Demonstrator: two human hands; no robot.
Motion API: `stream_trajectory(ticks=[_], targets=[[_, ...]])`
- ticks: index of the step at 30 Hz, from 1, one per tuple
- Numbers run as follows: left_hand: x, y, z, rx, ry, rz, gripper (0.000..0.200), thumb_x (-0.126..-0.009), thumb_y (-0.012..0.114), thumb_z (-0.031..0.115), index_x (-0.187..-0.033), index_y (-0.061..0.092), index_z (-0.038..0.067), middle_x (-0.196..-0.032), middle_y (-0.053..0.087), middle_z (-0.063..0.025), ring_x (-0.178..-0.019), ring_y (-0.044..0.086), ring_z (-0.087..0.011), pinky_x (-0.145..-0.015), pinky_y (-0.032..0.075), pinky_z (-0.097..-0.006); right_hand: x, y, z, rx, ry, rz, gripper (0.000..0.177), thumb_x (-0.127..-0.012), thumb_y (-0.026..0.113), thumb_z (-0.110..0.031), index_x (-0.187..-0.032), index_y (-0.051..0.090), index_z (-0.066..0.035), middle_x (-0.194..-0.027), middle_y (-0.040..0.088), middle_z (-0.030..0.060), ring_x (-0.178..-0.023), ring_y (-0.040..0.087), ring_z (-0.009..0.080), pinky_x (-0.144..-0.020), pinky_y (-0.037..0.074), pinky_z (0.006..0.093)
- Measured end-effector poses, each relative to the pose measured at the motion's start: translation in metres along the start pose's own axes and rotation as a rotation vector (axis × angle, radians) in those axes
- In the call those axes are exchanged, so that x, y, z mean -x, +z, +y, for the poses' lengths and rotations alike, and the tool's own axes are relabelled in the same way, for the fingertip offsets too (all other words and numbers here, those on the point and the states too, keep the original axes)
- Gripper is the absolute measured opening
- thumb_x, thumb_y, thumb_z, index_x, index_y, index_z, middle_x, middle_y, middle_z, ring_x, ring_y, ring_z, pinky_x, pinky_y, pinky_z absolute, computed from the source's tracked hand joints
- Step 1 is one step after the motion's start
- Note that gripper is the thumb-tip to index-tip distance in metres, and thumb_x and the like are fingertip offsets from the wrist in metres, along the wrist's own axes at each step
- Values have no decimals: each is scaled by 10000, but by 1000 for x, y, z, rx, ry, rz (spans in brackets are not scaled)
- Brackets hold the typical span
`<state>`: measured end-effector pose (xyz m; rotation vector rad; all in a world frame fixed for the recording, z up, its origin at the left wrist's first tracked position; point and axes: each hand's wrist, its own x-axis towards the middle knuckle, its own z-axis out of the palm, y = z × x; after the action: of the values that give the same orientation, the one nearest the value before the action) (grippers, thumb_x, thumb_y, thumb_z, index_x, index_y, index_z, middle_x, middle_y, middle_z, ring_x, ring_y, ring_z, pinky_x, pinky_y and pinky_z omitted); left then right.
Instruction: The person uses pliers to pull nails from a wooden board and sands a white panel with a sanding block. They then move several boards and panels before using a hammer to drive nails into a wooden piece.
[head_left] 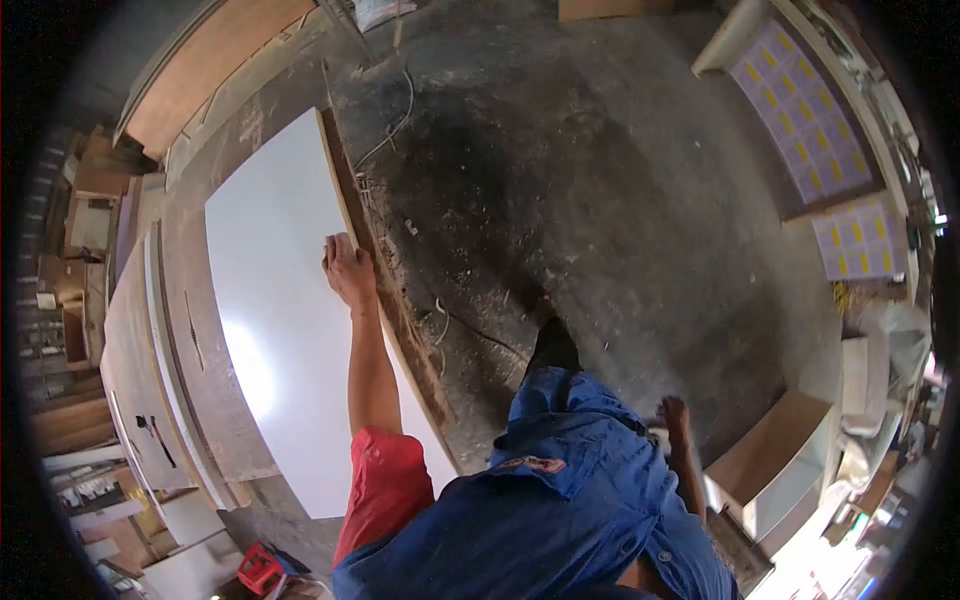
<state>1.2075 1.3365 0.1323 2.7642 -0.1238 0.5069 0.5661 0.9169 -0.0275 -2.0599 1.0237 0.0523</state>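
Our left hand (348, 268) curls over the white panel (280, 340) at its edge. Our right hand (676, 412) hangs aside; we cannot tell its grip.

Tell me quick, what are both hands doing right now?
Left hand: closed on the edge of the large white flat board.
Right hand: down by the side, grip cannot be told.
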Motion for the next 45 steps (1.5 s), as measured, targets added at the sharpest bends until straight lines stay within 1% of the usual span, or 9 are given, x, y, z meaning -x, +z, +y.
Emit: stream_trajectory(ticks=[3, 8, 17, 18, 23, 27, 32, 37, 45], targets=[[-21, 7, 7, -32, -37, 20, 487, -800, 604, 120, -1266, 552, -13, -1372, 489, -177, -1303, 421, -303, -1095, 310, -402, 24, -40, 1, -629, 701, 251, 155, -848, 599, -232, -896, 632, -88, -740, 635, 92, -637, 603, 256, -579, 490, 372], [-26, 2, 16, 19, -100, 51, 476, -801, 623, 96, -1261, 557, -7, -1363, 501, -168, -1280, 439, -316, -1076, 336, -406, -50, -30, -19, -443, 750, 87, 192, -863, 573, -254, -885, 645, -78, -753, 648, 108, -662, 616, 271, -593, 483, 396], [-31, -5, 28, 54, -188, 54, 408, -817, 624, 113, -1211, 595, 9, -1332, 518, -201, -1250, 467, -351, -1065, 334, -434, -421, 98, -95, 566, -146, -92, 275, -890, 528, -294, -865, 668, -58, -776, 673, 138, -705, 641, 299, -617, 469, 437], [-31, 0, 26, 47, -201, 58, 370, -835, 608, 117, -1186, 606, 0, -1321, 527, -205, -1248, 471, -355, -1073, 321, -439, -446, 76, -210, 512, -218, -476, 282, -911, 515, -293, -822, 661, -69, -666, 632, 83, -640, 614, 211, -574, 450, 397], [-33, 11, 34, 132, -336, 184, 322, -853, 582, 102, -1160, 623, 15, -1278, 568, -192, -1228, 500, -350, -1081, 310, -446, -567, 117, -472, -33, -247, -526, 318, -928, 561, -294, -959, 647, 10, -674, 654, 83, -610, 633, 152, -585, 481, 295], [-45, 22, 54, 134, -654, 254, 348, -838, 597, 101, -1180, 626, 44, -1303, 563, -159, -1269, 475, -336, -1109, 257, -471, -582, 195, -699, -79, -528, -848, 320, -921, 587, -318, -990, 659, -14, -752, 680, 73, -676, 645, 140, -640, 496, 302], [-68, 43, 76, 51, -917, 362, 372, -818, 600, 88, -1188, 629, 53, -1356, 524, -145, -1318, 430, -318, -1127, 201, -493, -530, 320, -895, -103, -1020, -901, 336, -908, 575, -308, -1058, 652, -18, -1003, 665, 207, -998, 637, 327, -822, 500, 419], [-83, 42, 88, 39, -1018, 433, 361, -816, 591, 71, -1174, 634, 53, -1349, 532, -135, -1321, 429, -301, -1133, 190, -495, -496, 415, -953, 150, -1213, -953, 323, -860, 608, -270, -1061, 659, -22, -998, 657, 223, -975, 633, 360, -824, 505, 423], [-91, 41, 93, 43, -1118, 499, 396, -789, 559, 9, -1171, 638, 77, -1331, 552, -116, -1310, 444, -303, -1123, 218, -514, -479, 414, -987, 463, -1270, -958, 250, -788, 642, -206, -974, 694, -49, -898, 680, 189, -875, 651, 378, -778, 522, 422]])
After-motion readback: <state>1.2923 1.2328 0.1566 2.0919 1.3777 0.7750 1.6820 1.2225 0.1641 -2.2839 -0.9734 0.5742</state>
